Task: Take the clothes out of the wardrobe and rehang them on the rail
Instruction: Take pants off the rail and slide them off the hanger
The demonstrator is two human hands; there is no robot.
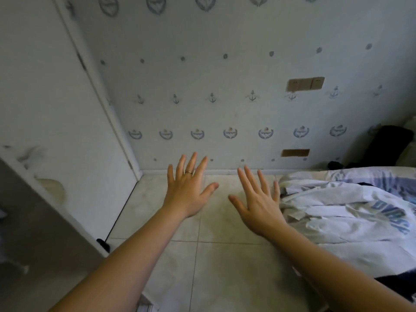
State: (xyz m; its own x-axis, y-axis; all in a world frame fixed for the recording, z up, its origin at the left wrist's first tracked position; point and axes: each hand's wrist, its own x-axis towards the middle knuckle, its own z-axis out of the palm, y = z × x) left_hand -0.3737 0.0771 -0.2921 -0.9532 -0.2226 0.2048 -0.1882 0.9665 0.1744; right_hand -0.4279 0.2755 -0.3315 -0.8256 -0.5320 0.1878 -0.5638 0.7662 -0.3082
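Both my hands are stretched out in front of me over the tiled floor, fingers spread and holding nothing. My left hand point(188, 190), with a ring on one finger, is at the centre. My right hand point(258, 203) is just right of it, its little finger close to a pile of white clothes point(351, 212) with blue lettering lying on the bed at the right. A white wardrobe door point(56, 113) stands open at the left; its inside and the rail are out of sight.
A wall point(225, 75) papered with anchor motifs faces me, with brown switch plates point(306, 84) on it. Something dark point(387, 145) lies at the far right by the wall. Pale floor tiles point(202, 266) run between wardrobe and bed.
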